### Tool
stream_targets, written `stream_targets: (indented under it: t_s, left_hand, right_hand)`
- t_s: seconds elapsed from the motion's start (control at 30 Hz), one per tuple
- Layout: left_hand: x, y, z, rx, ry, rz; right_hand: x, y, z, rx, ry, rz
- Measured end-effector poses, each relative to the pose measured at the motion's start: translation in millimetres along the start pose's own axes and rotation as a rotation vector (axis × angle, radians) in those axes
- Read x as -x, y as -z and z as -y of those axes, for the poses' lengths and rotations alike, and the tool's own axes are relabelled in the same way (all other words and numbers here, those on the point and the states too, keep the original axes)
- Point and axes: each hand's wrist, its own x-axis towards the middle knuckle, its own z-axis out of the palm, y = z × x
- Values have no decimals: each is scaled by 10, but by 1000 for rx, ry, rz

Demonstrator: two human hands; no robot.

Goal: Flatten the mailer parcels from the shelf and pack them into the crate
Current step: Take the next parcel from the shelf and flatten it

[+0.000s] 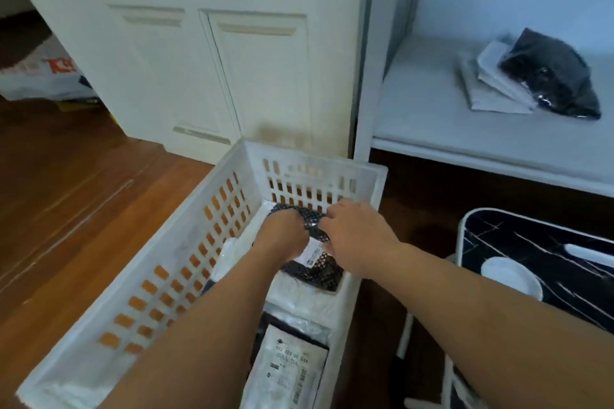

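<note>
Inside the crate (299, 156), the left hand (282, 232) and right hand (357, 236), grip curled, press the black mailer (319, 271) flat; next, likely fetch shelf parcels (531, 76).

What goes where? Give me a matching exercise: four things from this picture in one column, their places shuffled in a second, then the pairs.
Things
1. black dotted mailer
2. dark parcel with white mailers
3. white plate
4. labelled white mailer

Places
A. on the shelf at right
B. near end of the crate
C. under both hands, far end of the crate
D. on the dark marbled surface at right

Pairs: 1-C, 2-A, 3-D, 4-B
</note>
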Motion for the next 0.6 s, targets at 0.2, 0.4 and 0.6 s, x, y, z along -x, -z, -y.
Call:
stream_targets:
  t_s: [0.2, 0.4, 0.6]
  left_hand:
    - [147, 491, -905, 200, -121, -118]
    - [163, 375, -2013, 118, -331, -122]
    - [-101, 76, -2996, 6, -502, -108]
  right_hand:
    - [601, 329, -1001, -17, -241, -56]
    - [1462, 421, -2081, -10, -532, 13]
    - [1843, 241, -2891, -18, -714, 2]
